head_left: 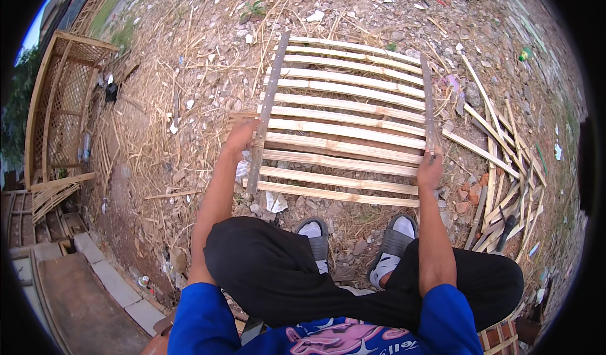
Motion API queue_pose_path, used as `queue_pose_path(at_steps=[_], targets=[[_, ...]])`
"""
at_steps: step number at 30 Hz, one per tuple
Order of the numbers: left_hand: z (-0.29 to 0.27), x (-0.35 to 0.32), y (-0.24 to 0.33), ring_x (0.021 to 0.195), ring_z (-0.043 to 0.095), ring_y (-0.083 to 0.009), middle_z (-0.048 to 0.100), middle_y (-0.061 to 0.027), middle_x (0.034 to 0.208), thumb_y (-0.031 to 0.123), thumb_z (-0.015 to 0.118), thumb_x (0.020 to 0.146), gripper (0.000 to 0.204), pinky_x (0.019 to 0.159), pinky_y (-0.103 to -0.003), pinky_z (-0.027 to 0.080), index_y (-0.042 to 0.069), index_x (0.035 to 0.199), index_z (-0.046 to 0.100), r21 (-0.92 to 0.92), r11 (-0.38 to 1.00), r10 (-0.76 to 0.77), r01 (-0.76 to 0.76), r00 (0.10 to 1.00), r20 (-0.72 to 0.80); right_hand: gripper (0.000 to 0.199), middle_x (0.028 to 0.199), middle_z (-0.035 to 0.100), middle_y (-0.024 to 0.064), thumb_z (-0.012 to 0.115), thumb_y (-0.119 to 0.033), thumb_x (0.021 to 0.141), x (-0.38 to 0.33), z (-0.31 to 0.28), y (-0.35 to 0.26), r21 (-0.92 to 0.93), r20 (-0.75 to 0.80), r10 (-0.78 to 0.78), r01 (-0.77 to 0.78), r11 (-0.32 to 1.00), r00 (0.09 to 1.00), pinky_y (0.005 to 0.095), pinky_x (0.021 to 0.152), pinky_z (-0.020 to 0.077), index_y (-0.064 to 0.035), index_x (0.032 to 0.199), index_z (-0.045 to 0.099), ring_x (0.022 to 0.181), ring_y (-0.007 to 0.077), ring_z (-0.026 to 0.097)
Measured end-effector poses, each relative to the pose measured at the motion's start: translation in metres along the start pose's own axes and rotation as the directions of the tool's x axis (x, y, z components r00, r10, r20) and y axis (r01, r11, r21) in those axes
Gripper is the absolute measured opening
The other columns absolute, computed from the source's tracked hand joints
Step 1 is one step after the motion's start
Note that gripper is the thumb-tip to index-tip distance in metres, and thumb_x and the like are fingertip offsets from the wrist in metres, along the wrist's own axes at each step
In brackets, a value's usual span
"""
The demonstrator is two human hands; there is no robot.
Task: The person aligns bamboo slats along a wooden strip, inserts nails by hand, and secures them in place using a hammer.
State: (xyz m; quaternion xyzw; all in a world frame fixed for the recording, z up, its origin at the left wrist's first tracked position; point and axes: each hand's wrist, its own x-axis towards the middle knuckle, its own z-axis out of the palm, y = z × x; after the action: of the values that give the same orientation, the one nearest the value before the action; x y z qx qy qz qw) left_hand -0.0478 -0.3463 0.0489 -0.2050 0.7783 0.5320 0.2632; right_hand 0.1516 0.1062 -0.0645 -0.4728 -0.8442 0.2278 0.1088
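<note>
Viewed from above: a slatted bamboo panel (334,145), with pale slats (347,129) set crosswise between two dark side rails (268,108). Placed ahead of bent, black-trousered knees (249,247), over stony, straw-littered ground (139,165); impossible to tell whether touching it or slightly raised. Holding the panel's left rail, below its middle, with the left hand (241,137), fingers closed on the outer edge. Holding the right rail at its near end with the right hand (430,172), likewise closed around it. To the right of the panel, a loose heap of split sticks (483,155), with reddish brick pieces (475,194) just beside. Well to the panel's left, a wooden lattice frame (66,102). Just below the panel's near edge, a white fragment (276,201) and two grey sandals (396,244) on socked feet.
</note>
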Motion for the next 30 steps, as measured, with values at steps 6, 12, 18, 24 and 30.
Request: queue_pose_path(at_steps=[6, 12, 18, 24, 30], targets=[[-0.022, -0.001, 0.019, 0.090, 0.057, -0.0175, 0.065, -0.0082, 0.106, 0.040, 0.057, 0.095, 0.041, 0.081, -0.032, 0.043, 0.008, 0.121, 0.060, -0.039, 0.999, -0.019, 0.018, 1.000, -0.017, 0.051, 0.091, 0.064, 0.0278, 0.049, -0.049, 0.097, 0.030, -0.025, -0.009, 0.053, 0.136, 0.035, -0.042, 0.998, 0.990, 0.0531, 0.079, 0.0439, 0.0007, 0.099, 0.061, 0.091, 0.0459, 0.061], [-0.001, 0.000, 0.002, 0.088, 0.063, -0.0250, 0.066, -0.0096, 0.098, 0.038, 0.047, 0.099, 0.039, 0.081, -0.041, 0.051, 0.004, 0.115, 0.059, -0.680, 0.724, 0.260, -0.120, 0.960, 0.108, 0.062, 0.104, 0.065, 0.0310, 0.040, -0.053, 0.099, 0.049, -0.047, -0.010, 0.051, 0.245, 0.038, -0.052, 0.997, 0.969, 0.0493, 0.088, 0.0450, 0.0029, 0.109, 0.067, 0.103, 0.0471, 0.060], [0.042, 0.006, -0.070, 0.075, 0.062, -0.0252, 0.066, -0.0081, 0.083, 0.033, 0.050, 0.098, 0.031, 0.068, -0.041, 0.052, 0.005, 0.107, 0.059, -0.705, 0.704, 0.247, -0.086, 0.960, 0.130, 0.063, 0.107, 0.065, 0.0309, 0.036, -0.052, 0.100, 0.059, -0.034, -0.009, 0.035, 0.306, 0.027, -0.040, 0.999, 0.952, 0.0510, 0.092, 0.0445, 0.0010, 0.113, 0.068, 0.107, 0.0480, 0.059], [0.048, 0.028, -0.105, 0.073, 0.061, -0.0247, 0.065, -0.0078, 0.080, 0.031, 0.051, 0.098, 0.028, 0.066, -0.041, 0.051, 0.005, 0.105, 0.059, -0.045, 0.834, 0.549, -0.551, 0.835, -0.044, 0.061, 0.106, 0.065, 0.0302, 0.036, -0.051, 0.100, 0.062, -0.034, -0.007, -0.031, 0.277, 0.024, -0.016, 0.999, 0.961, 0.0519, 0.091, 0.0450, 0.0006, 0.109, 0.069, 0.104, 0.0493, 0.059], [0.044, 0.040, -0.114, 0.071, 0.060, -0.0243, 0.064, -0.0074, 0.077, 0.029, 0.051, 0.098, 0.026, 0.064, -0.040, 0.050, 0.005, 0.102, 0.059, 0.270, 0.727, 0.668, -0.632, 0.742, -0.061, 0.059, 0.106, 0.065, 0.0299, 0.038, -0.050, 0.100, 0.041, -0.041, -0.012, -0.018, 0.219, 0.021, -0.017, 1.000, 0.975, 0.0523, 0.090, 0.0452, 0.0000, 0.113, 0.067, 0.104, 0.0490, 0.059]])
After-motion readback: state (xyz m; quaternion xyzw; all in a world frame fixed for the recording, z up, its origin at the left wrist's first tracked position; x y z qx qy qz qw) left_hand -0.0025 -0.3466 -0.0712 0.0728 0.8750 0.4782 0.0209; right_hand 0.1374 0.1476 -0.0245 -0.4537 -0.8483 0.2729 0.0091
